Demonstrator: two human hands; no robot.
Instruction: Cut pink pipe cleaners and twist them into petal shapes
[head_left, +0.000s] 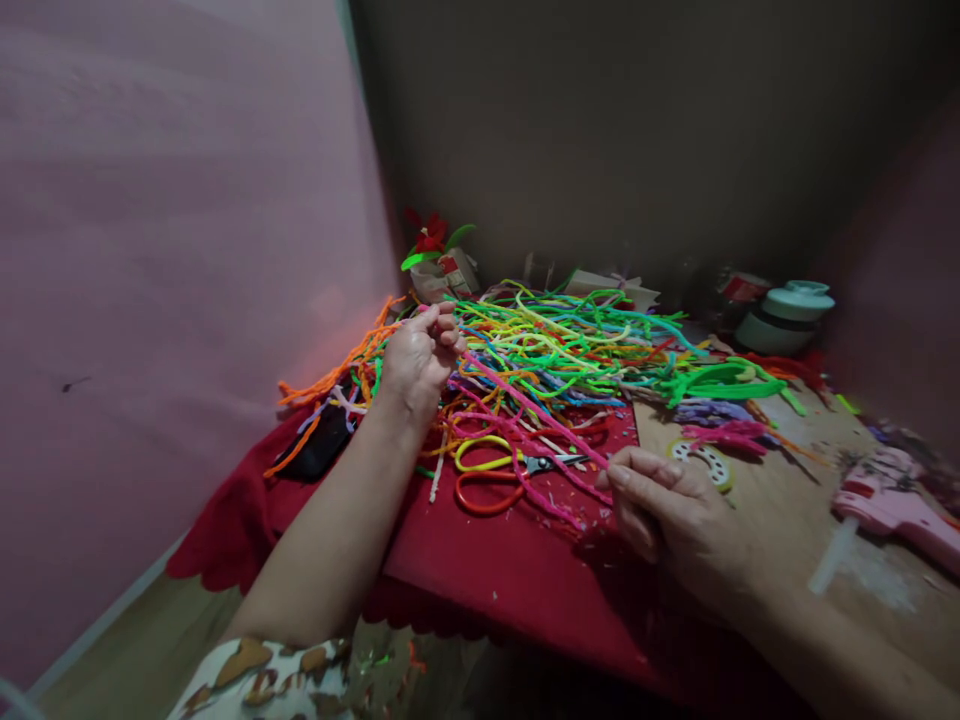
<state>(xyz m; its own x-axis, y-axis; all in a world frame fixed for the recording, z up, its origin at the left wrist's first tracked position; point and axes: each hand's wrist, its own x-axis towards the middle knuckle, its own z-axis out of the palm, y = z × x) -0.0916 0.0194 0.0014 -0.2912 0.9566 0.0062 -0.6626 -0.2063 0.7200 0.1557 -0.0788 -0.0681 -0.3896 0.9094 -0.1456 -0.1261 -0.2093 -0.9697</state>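
Observation:
A pink fuzzy stem (pixel 536 408) stretches slantwise between my two hands. My left hand (pixel 424 355) is closed on its upper end, over the near left side of a heap of coloured fuzzy stems (pixel 555 345). At the lower right, my right hand (pixel 667 505) pinches the other end between thumb and fingers. Below the stretched stem lie scissors (pixel 487 492) with one yellow and one red-orange handle loop, their blades pointing right. More pink stems cross over the scissors on the red cloth (pixel 480 570).
A pink glue gun (pixel 892 500) rests on the brown board (pixel 787 540) at right, near a round tool with holes (pixel 701 462). Farther back stand a pale green jar (pixel 787 315) and a red flower (pixel 430 235). A black object (pixel 319 445) lies at left.

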